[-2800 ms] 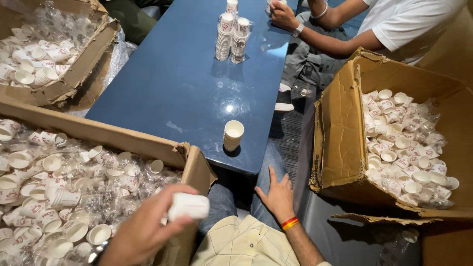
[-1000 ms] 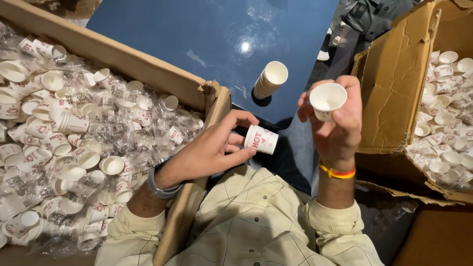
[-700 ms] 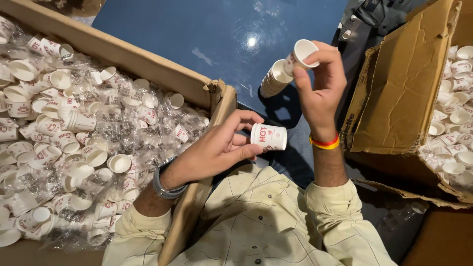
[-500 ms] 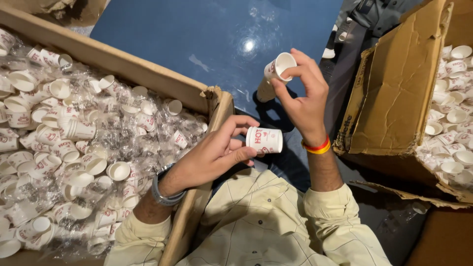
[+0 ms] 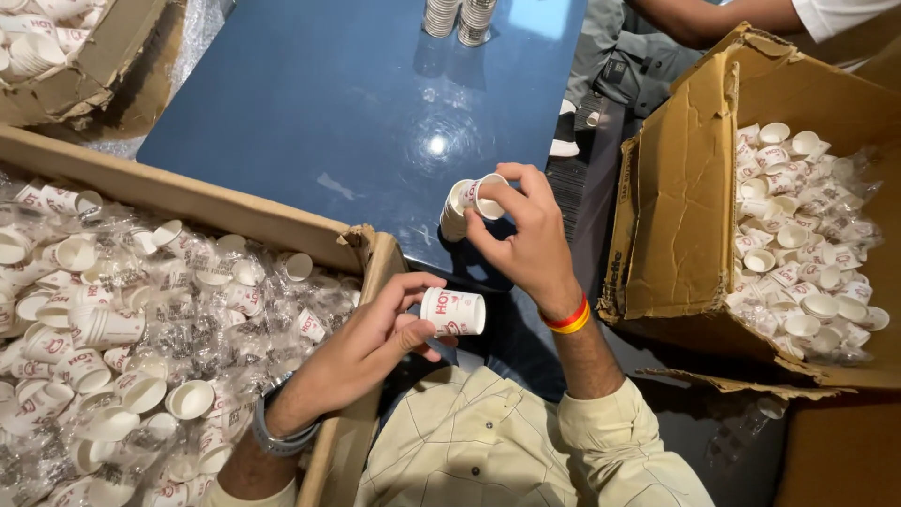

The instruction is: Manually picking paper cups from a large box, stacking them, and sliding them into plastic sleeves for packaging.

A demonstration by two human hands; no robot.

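Note:
My left hand [image 5: 371, 343] grips a small white paper cup with red print [image 5: 452, 312], held on its side just past the corner of the left cardboard box [image 5: 282, 230]. My right hand [image 5: 526, 235] pinches another small white cup [image 5: 488, 195] at its rim, right against the top of a short stack of cups [image 5: 456, 210] standing near the front edge of the blue table [image 5: 357, 103]. A red and yellow band is on my right wrist, a watch on my left.
The left box holds several loose cups [image 5: 113, 329] in clear plastic. Another open cardboard box [image 5: 685, 207] of cups stands at right. Two tall cup stacks [image 5: 458, 17] stand at the table's far end, near another person's arm [image 5: 713, 17]. A third box [image 5: 66, 56] sits top left.
My right hand carried its cup from in front of me forward to the cup stack on the table. My left hand kept its cup near the box corner.

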